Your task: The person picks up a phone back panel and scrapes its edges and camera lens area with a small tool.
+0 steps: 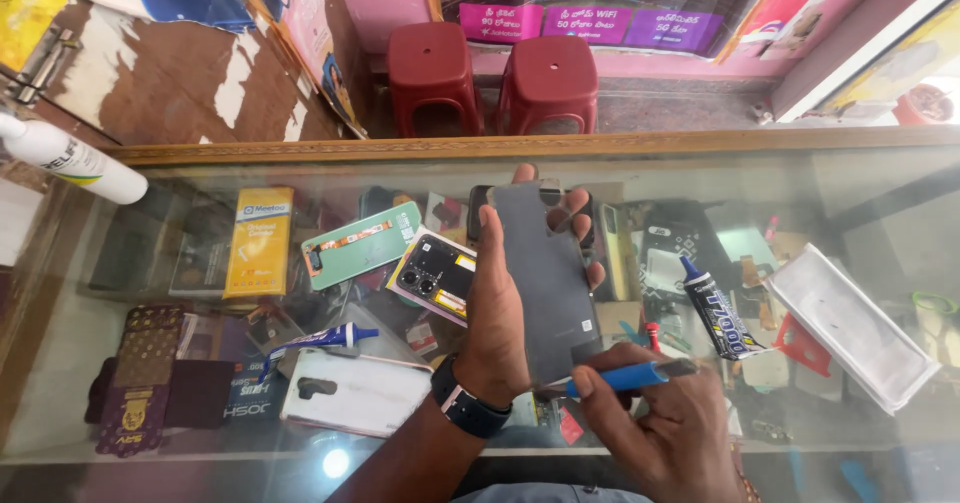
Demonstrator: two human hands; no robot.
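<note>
Phone back panel [545, 278]: flat dark grey slab, matte, rounded corners, cutout notch at top; small pale sticker near lower rt edge. Held upright-ish above the glass counter [640, 178], roughly mid-counter, nearer the front edge.
Left hand [500, 303]: wrapped round panel from its left side, thumb on left edge, fingertips showing past top and rt edges. Closed grip on panel. Black smartwatch [468, 406] on wrist.
Right hand [665, 423]: fingers curled shut on blue-handled tool [625, 376]; the tool's tip end is at the panel's bottom edge, exact contact can't tell.
Glue tubes: 2 – one black w/ blue cap [718, 308] lying on glass rt of panel; one white/blue [315, 340] lying left of the hand.
Clear plastic tray [865, 328]: 1, long, rectangular, glossy, toward rt edge of counter.
White bottle [70, 160]: 1, cylindrical, at far left corner.
Under glass: yellow box [258, 240], green phone case [362, 243], black camera-module back cover [437, 275], white case [355, 393], maroon patterned cover [140, 373].
Stools [490, 83]: 2, red plastic, square tops, beyond the counter's far wooden edge.
</note>
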